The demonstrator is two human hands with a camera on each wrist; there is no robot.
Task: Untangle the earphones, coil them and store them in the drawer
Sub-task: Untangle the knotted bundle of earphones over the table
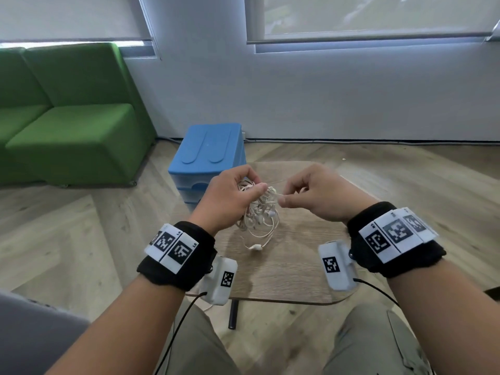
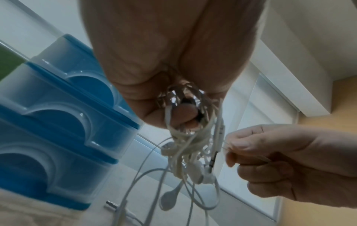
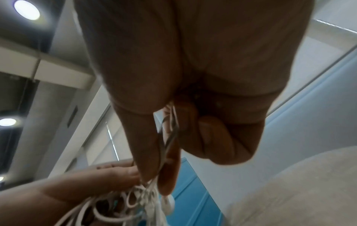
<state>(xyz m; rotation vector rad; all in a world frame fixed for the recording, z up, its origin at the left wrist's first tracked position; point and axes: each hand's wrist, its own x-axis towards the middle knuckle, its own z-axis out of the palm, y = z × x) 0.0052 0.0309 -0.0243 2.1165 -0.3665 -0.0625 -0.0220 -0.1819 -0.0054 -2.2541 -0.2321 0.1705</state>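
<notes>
Fingers of my left hand (image 1: 230,197) curl round the tangled white wired earphones (image 1: 258,212), lifted above the small wooden table (image 1: 292,277); my right hand (image 1: 316,193) beside it pinches one strand. Beyond my left hand stands the blue plastic drawer unit (image 1: 208,152).

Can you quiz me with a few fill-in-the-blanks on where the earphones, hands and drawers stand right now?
1. The tangled earphones hang from the ____ hand.
2. The right hand pinches a single ____ pulled out of the tangle.
3. The drawers standing beyond the table are ____ in colour.
4. All the drawer fronts seen from the left wrist are ____.

Missing words: left; cord; blue; closed
</notes>
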